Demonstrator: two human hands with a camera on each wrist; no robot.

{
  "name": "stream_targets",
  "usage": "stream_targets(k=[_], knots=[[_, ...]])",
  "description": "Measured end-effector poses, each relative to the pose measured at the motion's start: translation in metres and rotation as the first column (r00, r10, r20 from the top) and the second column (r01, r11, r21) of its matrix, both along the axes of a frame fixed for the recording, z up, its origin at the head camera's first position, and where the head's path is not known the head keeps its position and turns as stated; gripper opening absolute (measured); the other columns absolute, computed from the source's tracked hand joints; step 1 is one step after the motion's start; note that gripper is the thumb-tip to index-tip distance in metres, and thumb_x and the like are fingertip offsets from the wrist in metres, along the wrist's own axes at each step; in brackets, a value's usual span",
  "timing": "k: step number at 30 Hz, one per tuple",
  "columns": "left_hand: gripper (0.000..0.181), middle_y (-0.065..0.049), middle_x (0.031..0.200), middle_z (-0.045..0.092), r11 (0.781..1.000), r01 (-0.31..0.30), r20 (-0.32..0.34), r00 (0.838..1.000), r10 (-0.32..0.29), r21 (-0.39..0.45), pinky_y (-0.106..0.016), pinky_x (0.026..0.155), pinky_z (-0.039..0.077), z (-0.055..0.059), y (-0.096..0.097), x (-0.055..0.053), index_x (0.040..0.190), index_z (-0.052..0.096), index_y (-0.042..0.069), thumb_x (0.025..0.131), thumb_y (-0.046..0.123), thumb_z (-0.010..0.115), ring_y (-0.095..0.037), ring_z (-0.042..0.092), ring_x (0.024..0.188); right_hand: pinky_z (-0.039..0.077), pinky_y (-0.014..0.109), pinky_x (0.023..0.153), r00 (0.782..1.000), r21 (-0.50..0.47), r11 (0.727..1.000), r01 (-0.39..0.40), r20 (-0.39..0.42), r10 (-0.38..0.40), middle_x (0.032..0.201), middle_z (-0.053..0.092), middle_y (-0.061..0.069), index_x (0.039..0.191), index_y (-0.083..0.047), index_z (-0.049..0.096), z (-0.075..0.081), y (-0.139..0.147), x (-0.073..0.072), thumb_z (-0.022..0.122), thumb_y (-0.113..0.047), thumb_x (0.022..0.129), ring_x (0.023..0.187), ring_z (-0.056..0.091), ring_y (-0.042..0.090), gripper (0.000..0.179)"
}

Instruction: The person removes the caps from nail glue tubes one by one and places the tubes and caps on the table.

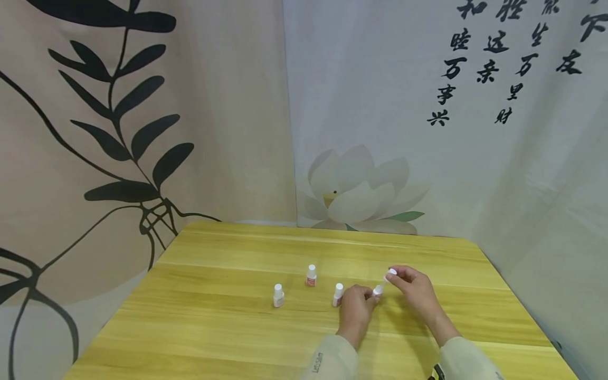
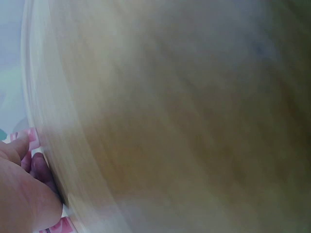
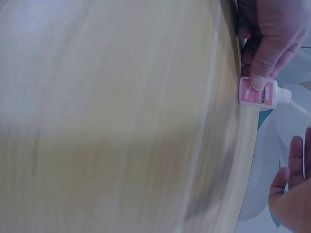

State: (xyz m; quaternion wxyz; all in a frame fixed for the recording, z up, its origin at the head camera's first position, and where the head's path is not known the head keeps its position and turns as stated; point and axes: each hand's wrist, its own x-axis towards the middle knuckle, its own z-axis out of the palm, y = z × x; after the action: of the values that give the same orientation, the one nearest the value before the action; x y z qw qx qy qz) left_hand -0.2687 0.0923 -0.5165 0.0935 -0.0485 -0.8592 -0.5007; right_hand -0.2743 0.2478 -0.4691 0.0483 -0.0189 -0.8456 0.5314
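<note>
Left hand (image 1: 355,309): forearm slanting in over the near part of the surface (image 1: 214,327), back of the hand uppermost, thumb and fingers pinching an uncapped bottle (image 1: 377,291), which is nearer the surface's right edge than its left. Right hand (image 1: 419,295): raised beside it, wrist bent leftward, thumb and forefinger pinching a white cap (image 1: 391,272), from which a thin stem (image 3: 300,108) slants to the bottle's neck; whether its tip is inside cannot be determined. Whether the held bottle's base touches the surface is likewise unclear. A capped bottle (image 1: 338,295) stands just beside the left hand, partly covered by it; a second bottle (image 1: 311,276) stands nearer the far edge, a third bottle (image 1: 278,296) nearest the left edge. The near edge is out of frame. The right wrist view cuts off the cap; the left wrist view is blurred, the hand cropped at its lower-left corner.
</note>
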Motion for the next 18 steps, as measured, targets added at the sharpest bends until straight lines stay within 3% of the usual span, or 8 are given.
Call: stream_targets(k=[8, 18], knots=[[0.004, 0.011, 0.070, 0.065, 1.000, 0.001, 0.016, 1.000, -0.001, 0.021, -0.022, 0.058, 0.042, 0.0007, 0.0005, 0.0004, 0.080, 0.079, 0.013, 0.079, 0.011, 0.082, -0.003, 0.049, 0.061, 0.046, 0.031, 0.089, 1.000, -0.030, 1.000, 0.006, 0.017, -0.006, 0.110, 0.065, 0.004, 0.126, 0.000, 0.062, -0.0008, 0.0050, -0.0003, 0.066, -0.034, 0.096, 0.102, 0.056, 0.014, 0.046], [0.005, 0.009, 0.076, 0.064, 1.000, -0.008, 0.023, 1.000, 0.008, 0.004, -0.024, 0.064, 0.045, 0.0009, 0.0004, 0.0009, 0.082, 0.079, 0.014, 0.080, 0.011, 0.081, -0.004, 0.052, 0.068, 0.046, 0.034, 0.090, 0.999, -0.063, 0.998, 0.023, 0.037, -0.021, 0.108, 0.064, 0.002, 0.128, -0.001, 0.062, -0.0017, 0.0090, -0.0002, 0.068, -0.040, 0.094, 0.101, 0.055, 0.013, 0.053]])
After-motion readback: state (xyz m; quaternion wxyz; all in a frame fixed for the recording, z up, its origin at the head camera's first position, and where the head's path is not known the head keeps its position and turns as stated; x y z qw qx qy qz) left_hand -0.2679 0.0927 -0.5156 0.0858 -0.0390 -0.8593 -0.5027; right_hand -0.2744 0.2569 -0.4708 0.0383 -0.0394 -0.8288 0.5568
